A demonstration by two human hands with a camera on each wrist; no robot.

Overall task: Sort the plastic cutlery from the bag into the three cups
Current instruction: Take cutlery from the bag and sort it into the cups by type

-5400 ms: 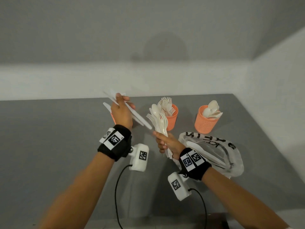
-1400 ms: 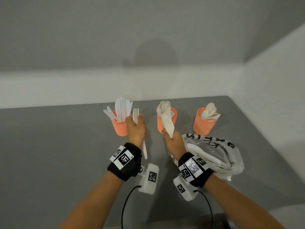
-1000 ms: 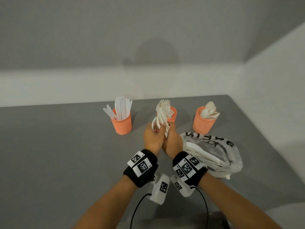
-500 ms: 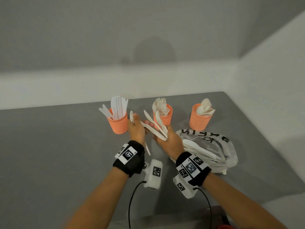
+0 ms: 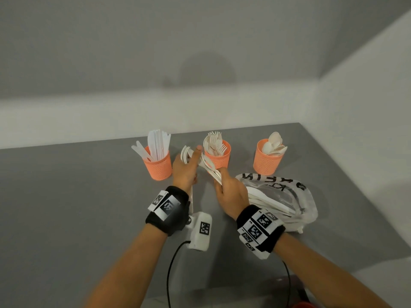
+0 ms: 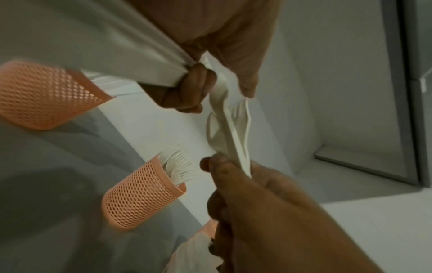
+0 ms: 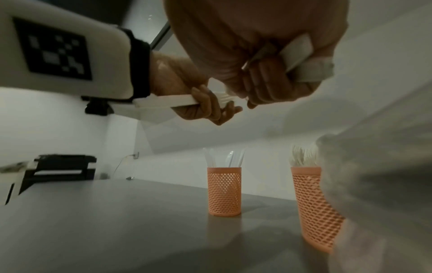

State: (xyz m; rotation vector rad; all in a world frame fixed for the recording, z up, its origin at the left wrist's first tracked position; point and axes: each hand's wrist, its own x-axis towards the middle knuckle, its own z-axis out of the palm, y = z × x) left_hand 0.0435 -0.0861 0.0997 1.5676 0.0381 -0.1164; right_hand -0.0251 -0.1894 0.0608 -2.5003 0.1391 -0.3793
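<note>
Cutlery bundle (image 5: 209, 168) pinched in right hand (image 5: 231, 192), before middle cup (image 5: 219, 160) near worktop's (image 5: 66, 207) far edge; left hand (image 5: 185, 168) gripping perhaps forks (image 5: 185, 153) and pulling another piece.

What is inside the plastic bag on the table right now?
Through the clear plastic bag, white cutlery handles lie lengthwise. Their working ends are hidden by the right hand and the bag's folds, so types and count cannot be told.

Left hand (image 5: 185, 168) now back beside right hand (image 5: 231, 192), thumb on its cutlery bundle (image 5: 210, 167).
</note>
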